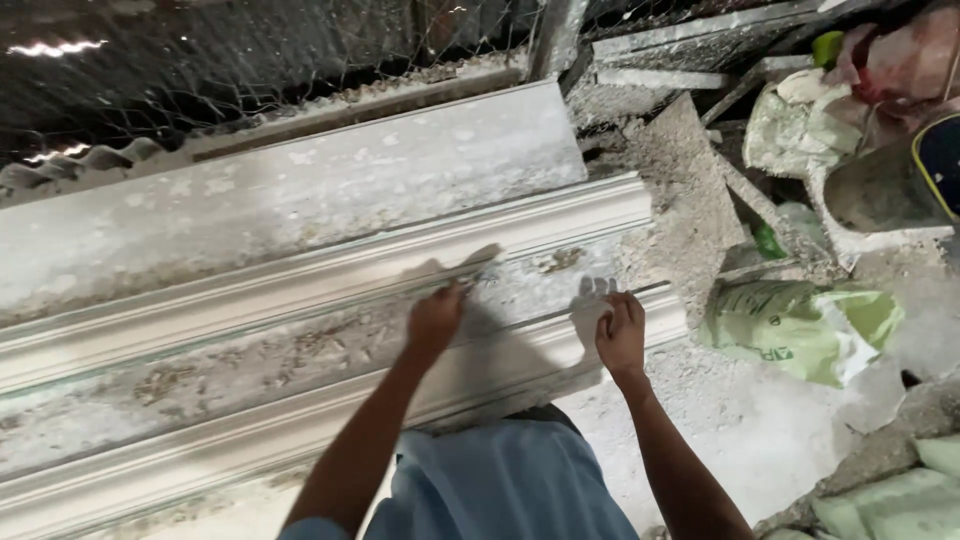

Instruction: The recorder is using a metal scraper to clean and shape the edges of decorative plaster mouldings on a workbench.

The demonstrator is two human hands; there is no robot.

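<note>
1. Both hands are laid on a long white plaster moulding (300, 330) that runs across the view: the left hand (435, 318) is curled, fingers pressed into the rough middle channel, and the right hand (621, 335) is closed over the near ridge close to the moulding's end.
2. Whether anything small is pinched in the left hand cannot be told.
3. Beyond the moulding, wire mesh (300, 50) is seen.
4. Past its right end, grey slabs (690, 200) are stacked.
5. Just right of the right hand, a pale green sack (800, 325) is lying on the dusty floor (740, 430).
</note>
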